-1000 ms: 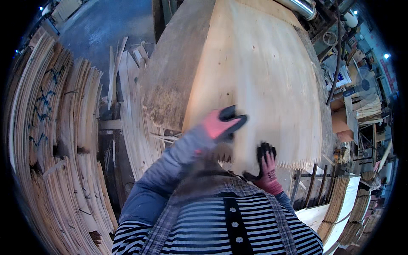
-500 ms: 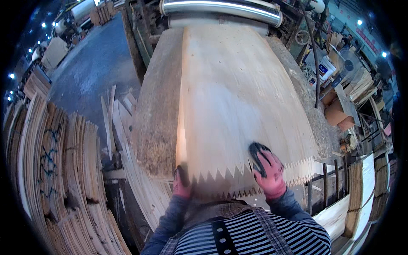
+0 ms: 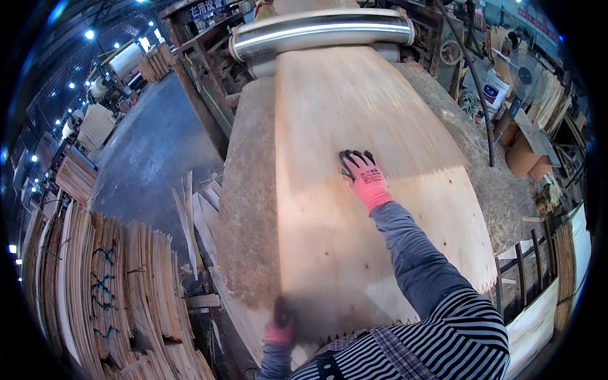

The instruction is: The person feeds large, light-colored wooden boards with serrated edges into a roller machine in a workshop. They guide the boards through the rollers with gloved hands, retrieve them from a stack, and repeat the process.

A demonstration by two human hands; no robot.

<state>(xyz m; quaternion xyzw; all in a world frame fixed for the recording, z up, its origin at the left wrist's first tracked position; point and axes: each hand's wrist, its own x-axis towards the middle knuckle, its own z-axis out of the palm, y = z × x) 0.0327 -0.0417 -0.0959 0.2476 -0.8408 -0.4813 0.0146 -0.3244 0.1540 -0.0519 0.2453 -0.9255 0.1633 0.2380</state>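
Note:
A pale wood veneer sheet (image 3: 354,104) with a jagged near edge runs up to a shiny metal roller (image 3: 323,38). Beneath it, a second veneer sheet (image 3: 380,253) is exposed toward me. My right hand (image 3: 365,177), in a pink and black glove, rests palm down by the upper sheet's near edge, fingers spread and holding nothing. At the near left corner of the stack is my left hand (image 3: 280,326), gloved alike. Its dark fingers are smeared and shadowed, so their grip cannot be made out.
The worn machine table (image 3: 244,209) shows on both sides of the veneer. Stacked veneer strips (image 3: 114,285) stand at the lower left, with loose strips beside them. A dark upright pole (image 3: 484,120), a white bucket (image 3: 495,87) and a cardboard box (image 3: 522,158) are at the right.
The upper veneer sheet has slid away from me toward the roller, baring the sheet underneath. My right hand has moved far forward with it. My left hand stays near the left edge.

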